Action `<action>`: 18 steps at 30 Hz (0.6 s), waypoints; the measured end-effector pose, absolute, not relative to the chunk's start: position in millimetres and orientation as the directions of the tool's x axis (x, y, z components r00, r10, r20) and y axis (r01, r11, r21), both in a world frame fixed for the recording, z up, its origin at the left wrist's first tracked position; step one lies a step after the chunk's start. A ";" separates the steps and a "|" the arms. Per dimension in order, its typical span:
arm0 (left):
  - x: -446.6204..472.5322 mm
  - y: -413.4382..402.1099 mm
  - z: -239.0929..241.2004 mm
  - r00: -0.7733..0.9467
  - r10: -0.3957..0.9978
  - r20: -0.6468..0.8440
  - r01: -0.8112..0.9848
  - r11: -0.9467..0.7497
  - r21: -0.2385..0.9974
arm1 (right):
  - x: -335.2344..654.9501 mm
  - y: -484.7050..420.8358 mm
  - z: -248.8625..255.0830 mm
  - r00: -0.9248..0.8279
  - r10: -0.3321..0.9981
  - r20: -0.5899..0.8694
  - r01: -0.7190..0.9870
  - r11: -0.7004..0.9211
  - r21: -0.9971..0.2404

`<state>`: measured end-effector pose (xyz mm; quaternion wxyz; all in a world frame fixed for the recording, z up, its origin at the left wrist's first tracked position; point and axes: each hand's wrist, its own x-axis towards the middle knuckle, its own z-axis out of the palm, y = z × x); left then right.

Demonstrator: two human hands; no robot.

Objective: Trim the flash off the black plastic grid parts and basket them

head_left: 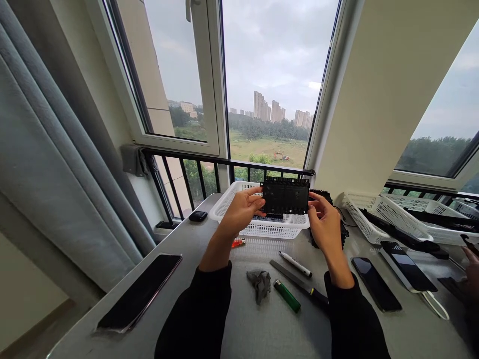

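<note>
Between my two hands a flat black rectangular plastic part (286, 196) with notched long edges is held up, its broad face toward me. My left hand (241, 209) pinches its left end, and my right hand (325, 218) grips its right end. Behind and below it stands a white perforated basket (275, 231) with dark pieces inside, partly hidden by the part. More black notched parts (321, 195) are piled just behind my right hand.
On the grey table (194, 299) lie a marker (295, 264), a file (294, 276), a green lighter (287, 295), a grey rag (259, 285), an orange lighter (238, 243) and phones (376, 283). White baskets (385, 219) stand right. A co-worker's hand (472, 262) shows at the right edge.
</note>
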<state>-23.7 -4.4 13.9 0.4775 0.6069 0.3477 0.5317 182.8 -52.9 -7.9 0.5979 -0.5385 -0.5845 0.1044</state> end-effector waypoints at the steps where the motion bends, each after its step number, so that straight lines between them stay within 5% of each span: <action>1: -23.6 -4.4 13.9 0.196 0.928 0.317 -0.088 -0.306 0.948 | 182.7 -52.9 -7.8 0.296 0.754 0.586 0.504 0.398 -0.766; 18: -23.4 -8.1 18.4 0.180 0.938 0.297 -0.046 -0.294 0.955 | 179.6 -54.8 -6.0 0.294 0.761 0.579 0.530 0.374 -0.761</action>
